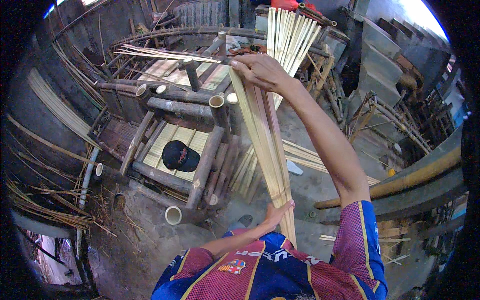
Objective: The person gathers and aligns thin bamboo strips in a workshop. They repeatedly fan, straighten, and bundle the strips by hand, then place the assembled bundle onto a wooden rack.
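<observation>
Overlapping lengthwise: long, flat bamboo strips (262, 145), pale yellow and brown.

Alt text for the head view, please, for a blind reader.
A person's right hand grips the upper end of long pale strips; the left hand touches them lower down. Off to the left, a black cap lies on a slatted platform.

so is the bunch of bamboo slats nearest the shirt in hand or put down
In hand: the right hand grips the bamboo slats near their upper end, and the left hand touches them lower down.
</observation>
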Demonstrator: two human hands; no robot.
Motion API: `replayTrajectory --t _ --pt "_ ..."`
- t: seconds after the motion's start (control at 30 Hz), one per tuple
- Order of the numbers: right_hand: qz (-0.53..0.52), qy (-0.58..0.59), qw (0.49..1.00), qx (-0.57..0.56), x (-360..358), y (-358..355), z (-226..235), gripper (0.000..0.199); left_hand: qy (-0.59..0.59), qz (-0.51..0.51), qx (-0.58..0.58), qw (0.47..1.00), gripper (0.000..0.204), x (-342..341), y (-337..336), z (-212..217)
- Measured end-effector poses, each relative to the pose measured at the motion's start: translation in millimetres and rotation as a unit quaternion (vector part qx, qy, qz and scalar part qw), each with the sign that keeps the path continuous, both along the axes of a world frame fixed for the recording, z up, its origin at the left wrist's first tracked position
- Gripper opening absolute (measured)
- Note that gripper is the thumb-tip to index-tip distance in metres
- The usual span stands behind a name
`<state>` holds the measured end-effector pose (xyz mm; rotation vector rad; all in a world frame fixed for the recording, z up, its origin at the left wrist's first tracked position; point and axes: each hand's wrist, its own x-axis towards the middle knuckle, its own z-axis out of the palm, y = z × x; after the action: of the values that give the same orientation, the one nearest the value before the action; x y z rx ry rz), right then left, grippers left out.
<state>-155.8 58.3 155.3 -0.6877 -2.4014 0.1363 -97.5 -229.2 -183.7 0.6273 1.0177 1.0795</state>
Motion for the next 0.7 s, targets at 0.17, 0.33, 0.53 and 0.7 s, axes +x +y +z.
replayTrajectory --t 0.17,0.33,0.53,0.7 --pt "-0.055 -0.024 0.995 0.084 -15.2 -6.0 -0.9 0.045 -0.016 0.012 -0.015 1.000 0.030 5.3 0.0 3.5" --pt "-0.036 0.055 0.992 0.104 -8.5 -23.2 3.7 0.046 -0.020 0.003 -0.016 1.000 0.030 2.7 -0.5 1.9" --pt "-0.140 0.296 0.933 -0.148 142.1 -117.2 -129.4 0.035 -0.034 0.020 -0.016 0.999 0.028 2.4 13.6 0.5" --pt "-0.395 0.098 0.871 -0.275 324.6 -330.7 -443.9 0.057 -0.076 0.025 0.003 0.997 0.027 1.3 52.8 22.3"
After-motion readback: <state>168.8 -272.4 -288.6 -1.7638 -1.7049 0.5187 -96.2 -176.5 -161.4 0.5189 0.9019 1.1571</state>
